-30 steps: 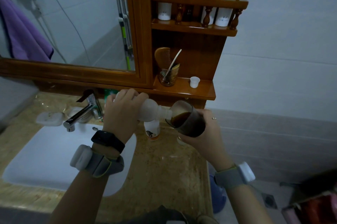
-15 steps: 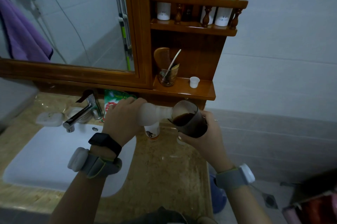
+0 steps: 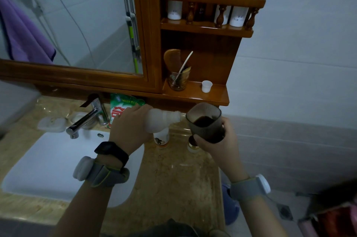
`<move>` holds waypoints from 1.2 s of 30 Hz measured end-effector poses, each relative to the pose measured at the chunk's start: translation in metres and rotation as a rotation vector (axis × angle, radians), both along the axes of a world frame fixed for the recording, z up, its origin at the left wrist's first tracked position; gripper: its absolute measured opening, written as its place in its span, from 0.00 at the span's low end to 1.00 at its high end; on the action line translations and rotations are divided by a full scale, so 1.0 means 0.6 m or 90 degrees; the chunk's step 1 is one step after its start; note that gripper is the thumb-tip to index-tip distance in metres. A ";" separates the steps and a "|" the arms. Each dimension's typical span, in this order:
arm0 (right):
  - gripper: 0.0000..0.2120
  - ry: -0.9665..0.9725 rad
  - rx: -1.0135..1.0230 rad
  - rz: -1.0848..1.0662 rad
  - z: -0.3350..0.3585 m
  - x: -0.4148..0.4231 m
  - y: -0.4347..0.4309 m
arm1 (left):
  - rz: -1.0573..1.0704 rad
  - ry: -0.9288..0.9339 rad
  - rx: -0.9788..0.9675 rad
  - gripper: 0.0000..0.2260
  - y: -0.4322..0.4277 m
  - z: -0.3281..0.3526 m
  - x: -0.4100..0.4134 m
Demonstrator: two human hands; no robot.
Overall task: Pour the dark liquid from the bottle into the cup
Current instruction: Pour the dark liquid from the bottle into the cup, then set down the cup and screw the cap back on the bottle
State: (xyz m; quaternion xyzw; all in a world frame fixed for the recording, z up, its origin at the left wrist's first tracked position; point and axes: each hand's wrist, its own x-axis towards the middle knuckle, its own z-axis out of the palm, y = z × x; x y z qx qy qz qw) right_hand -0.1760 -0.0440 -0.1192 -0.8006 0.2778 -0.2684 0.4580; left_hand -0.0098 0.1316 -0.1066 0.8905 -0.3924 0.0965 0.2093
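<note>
Bench (image 3: 173,184): marbled tan top carrying a white basin (image 3: 48,161), below both hands; a good place for drips to land.
Left hand (image 3: 129,130): fingers wrapped around the base end of the white bottle, holding it roughly level.
Right hand (image 3: 214,144): fingers curled around the lower wall of the cup, thumb on the near side, holding it in the air and leaning it toward the bottle.
White bottle (image 3: 162,120): lies sideways between the two hands, its neck touching the cup's rim on the side facing the left fingers.
Cup (image 3: 204,122): smoky, see-through tumbler above the right fingers.
Dark liquid (image 3: 203,120): pooled inside the cup, well short of the brim as far as I can tell; no stream is visible at the neck.
Doing it well: probably keep the neck resting on the rim, raise the bottle's base slowly with the left fingers, and bring the cup upright as it fills.
</note>
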 end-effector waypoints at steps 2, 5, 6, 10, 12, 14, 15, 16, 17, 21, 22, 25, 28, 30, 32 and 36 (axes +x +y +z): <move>0.27 -0.070 0.064 0.008 -0.009 -0.003 -0.003 | -0.016 0.077 -0.056 0.23 -0.005 -0.008 -0.001; 0.24 -0.099 0.092 0.042 -0.036 0.002 -0.015 | -0.033 0.207 -0.148 0.26 -0.013 -0.029 -0.006; 0.24 -0.080 0.089 0.055 -0.049 0.006 -0.019 | -0.029 0.251 -0.165 0.27 -0.014 -0.037 -0.008; 0.28 -0.002 0.065 0.078 -0.121 0.013 -0.025 | -0.028 0.416 -0.225 0.25 -0.019 -0.072 -0.021; 0.28 0.022 0.074 0.081 -0.161 0.013 -0.020 | -0.025 0.449 -0.244 0.23 -0.020 -0.087 -0.027; 0.27 0.088 0.061 0.086 -0.200 0.016 -0.013 | -0.006 0.464 -0.248 0.23 -0.019 -0.099 -0.031; 0.26 0.128 0.045 0.089 -0.217 0.017 -0.010 | 0.003 0.475 -0.252 0.24 -0.018 -0.104 -0.033; 0.26 0.157 0.038 0.095 -0.230 0.017 -0.006 | 0.009 0.487 -0.256 0.25 -0.018 -0.108 -0.034; 0.26 0.172 0.048 0.102 -0.244 0.017 -0.001 | 0.014 0.501 -0.257 0.25 -0.018 -0.112 -0.035; 0.33 0.164 0.135 0.108 -0.283 0.013 0.014 | 0.023 0.528 -0.252 0.24 -0.019 -0.119 -0.040; 0.34 0.158 0.159 0.109 -0.289 0.013 0.017 | 0.022 0.527 -0.255 0.23 -0.019 -0.121 -0.040; 0.33 0.137 0.223 0.098 -0.302 0.016 0.016 | 0.027 0.524 -0.250 0.24 -0.019 -0.124 -0.038; 0.33 0.132 0.245 0.094 -0.314 0.019 0.010 | 0.029 0.537 -0.255 0.26 -0.022 -0.127 -0.037; 0.33 0.137 0.248 0.094 -0.323 0.020 0.006 | 0.025 0.542 -0.256 0.26 -0.023 -0.128 -0.037; 0.33 0.142 0.258 0.090 -0.330 0.020 0.004 | 0.019 0.544 -0.257 0.26 -0.026 -0.129 -0.036; 0.33 0.195 0.220 0.104 -0.325 0.018 -0.001 | 0.015 0.557 -0.261 0.26 -0.029 -0.132 -0.033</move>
